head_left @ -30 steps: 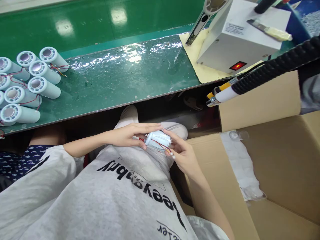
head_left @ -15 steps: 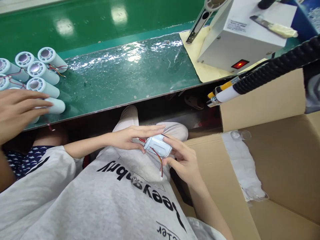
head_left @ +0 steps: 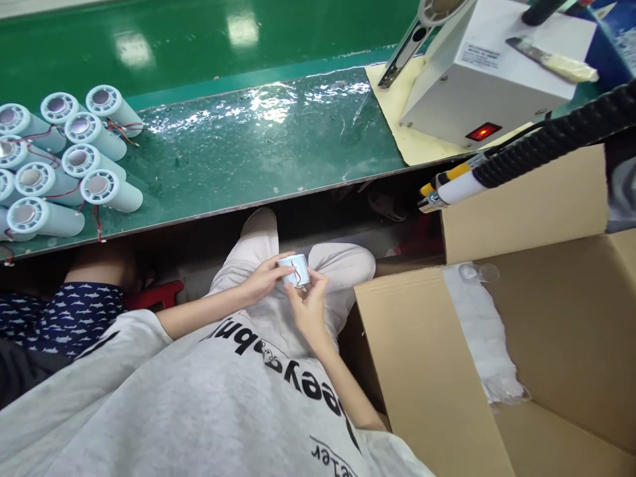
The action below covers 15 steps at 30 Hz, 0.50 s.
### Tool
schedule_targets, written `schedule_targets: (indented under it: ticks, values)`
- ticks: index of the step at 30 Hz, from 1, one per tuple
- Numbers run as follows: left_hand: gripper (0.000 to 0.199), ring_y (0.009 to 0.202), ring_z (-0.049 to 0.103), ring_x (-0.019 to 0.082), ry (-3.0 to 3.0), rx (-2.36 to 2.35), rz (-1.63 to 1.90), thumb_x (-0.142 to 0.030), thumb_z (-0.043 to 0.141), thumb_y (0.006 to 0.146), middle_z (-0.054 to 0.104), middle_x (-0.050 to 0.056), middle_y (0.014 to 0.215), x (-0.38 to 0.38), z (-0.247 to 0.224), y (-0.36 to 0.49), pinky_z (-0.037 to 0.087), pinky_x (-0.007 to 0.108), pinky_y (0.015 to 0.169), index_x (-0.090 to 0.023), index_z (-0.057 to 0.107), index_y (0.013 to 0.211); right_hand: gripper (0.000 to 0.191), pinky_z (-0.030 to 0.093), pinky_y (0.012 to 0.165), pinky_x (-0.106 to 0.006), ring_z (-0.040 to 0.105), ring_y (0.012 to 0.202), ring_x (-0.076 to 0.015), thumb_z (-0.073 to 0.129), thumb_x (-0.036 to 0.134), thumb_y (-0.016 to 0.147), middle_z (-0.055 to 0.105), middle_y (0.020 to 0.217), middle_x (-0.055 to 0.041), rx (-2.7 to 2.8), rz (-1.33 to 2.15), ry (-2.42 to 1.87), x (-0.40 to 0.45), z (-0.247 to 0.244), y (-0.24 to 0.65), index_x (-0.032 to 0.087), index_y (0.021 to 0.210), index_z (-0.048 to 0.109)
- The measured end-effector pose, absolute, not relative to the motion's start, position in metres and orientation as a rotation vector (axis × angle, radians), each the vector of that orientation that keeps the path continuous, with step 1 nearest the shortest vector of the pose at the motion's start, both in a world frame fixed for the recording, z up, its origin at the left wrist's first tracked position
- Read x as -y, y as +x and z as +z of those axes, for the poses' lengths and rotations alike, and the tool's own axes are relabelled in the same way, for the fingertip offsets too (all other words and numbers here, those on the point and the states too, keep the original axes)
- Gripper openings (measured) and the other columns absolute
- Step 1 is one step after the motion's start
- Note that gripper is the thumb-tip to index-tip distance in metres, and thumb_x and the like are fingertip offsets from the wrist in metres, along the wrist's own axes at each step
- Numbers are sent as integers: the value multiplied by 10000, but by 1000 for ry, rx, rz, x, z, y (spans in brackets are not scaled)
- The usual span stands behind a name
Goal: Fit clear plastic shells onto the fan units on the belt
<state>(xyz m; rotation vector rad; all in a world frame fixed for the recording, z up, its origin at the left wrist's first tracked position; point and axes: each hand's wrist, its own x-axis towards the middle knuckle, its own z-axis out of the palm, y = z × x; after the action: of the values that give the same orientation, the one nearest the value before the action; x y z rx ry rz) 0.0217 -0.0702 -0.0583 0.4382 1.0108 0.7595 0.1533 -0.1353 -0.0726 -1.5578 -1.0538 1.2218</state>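
Observation:
Over my lap, my left hand [head_left: 268, 277] and my right hand [head_left: 312, 301] hold a short light blue plastic housing [head_left: 296, 270] between their fingers. It looks cylindrical, and a thin dark wire runs along its near side. The left fingers grip its left end, while my right thumb and fingers pinch the right end and lower edge. What its ends look like is hidden by my fingers or too small to make out.
Several light blue cylinders [head_left: 113, 191] with thin wires lie on the green workbench [head_left: 238, 159] at left. A white machine box [head_left: 497, 86] with a lit red switch stands at right, near a black ribbed hose [head_left: 556, 132]. An open cardboard box [head_left: 422, 358] sits beside me; someone's patterned shorts [head_left: 89, 318] show at left.
Both my hands have drawn closer together and turned the light blue housing; its wire now lies against it instead of hanging down. Another person's hand has left the cylinders at left.

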Motion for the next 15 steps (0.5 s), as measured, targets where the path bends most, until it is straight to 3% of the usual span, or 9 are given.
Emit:
schedule_targets:
  ticks: [4, 7, 11, 15]
  values:
    - [508, 889, 657, 155, 341, -1089, 850, -170, 866, 656, 732, 46, 969, 81, -87, 25, 494, 283, 880, -133, 687, 1131, 631, 498, 1039, -509, 606, 1212, -317, 634, 414, 850, 563, 1351, -255, 1206, 1053, -1695, 125, -103, 131, 128, 1359, 394]
    - [379, 895, 648, 158, 284, -1162, 932, -175, 827, 717, 713, 43, 937, 85, -101, 28, 489, 283, 901, -118, 656, 1051, 585, 453, 1083, -528, 580, 1250, -333, 577, 361, 862, 605, 1336, -229, 1381, 955, -1697, 113, -115, 127, 129, 1389, 473]
    - [230, 890, 639, 144, 189, -1310, 1053, -200, 696, 880, 676, 29, 922, 85, -119, 36, 487, 260, 874, -150, 557, 1055, 556, 523, 943, -507, 650, 1070, -357, 559, 342, 870, 681, 1144, -233, 1539, 846, -1848, 105, -126, 119, 68, 1353, 539]
    - [139, 832, 630, 124, 120, -1382, 1094, -155, 602, 957, 652, 17, 891, 82, -130, 40, 495, 247, 828, -160, 519, 1069, 509, 538, 835, -480, 660, 939, -355, 573, 333, 882, 684, 1017, -209, 1605, 784, -1903, 105, -133, 110, 66, 1316, 565]
